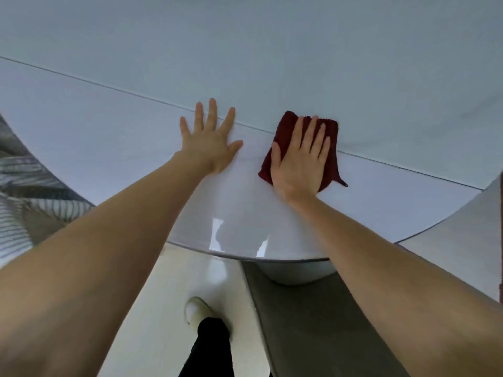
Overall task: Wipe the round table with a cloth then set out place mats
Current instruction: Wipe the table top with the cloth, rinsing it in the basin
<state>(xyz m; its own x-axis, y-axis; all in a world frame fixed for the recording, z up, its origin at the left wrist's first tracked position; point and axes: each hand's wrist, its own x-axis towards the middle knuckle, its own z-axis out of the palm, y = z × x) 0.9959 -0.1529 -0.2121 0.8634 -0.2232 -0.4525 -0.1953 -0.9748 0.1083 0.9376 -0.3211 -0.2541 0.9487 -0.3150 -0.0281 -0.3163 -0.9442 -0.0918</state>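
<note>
Under the right hand [298, 161], the middle of the dark red cloth [283, 131] is hidden. Beyond both hands, the round table [109, 131] runs off the picture's edges. Left of the left hand [211, 146], striped fabric [24, 186] is cut off and blurred.

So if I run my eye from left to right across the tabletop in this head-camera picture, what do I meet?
Striped fabric beyond the table's left edge → bare white table → left hand lying flat, fingers spread → dark red cloth with the right hand pressed flat on it → more bare table out to the right edge.
</note>
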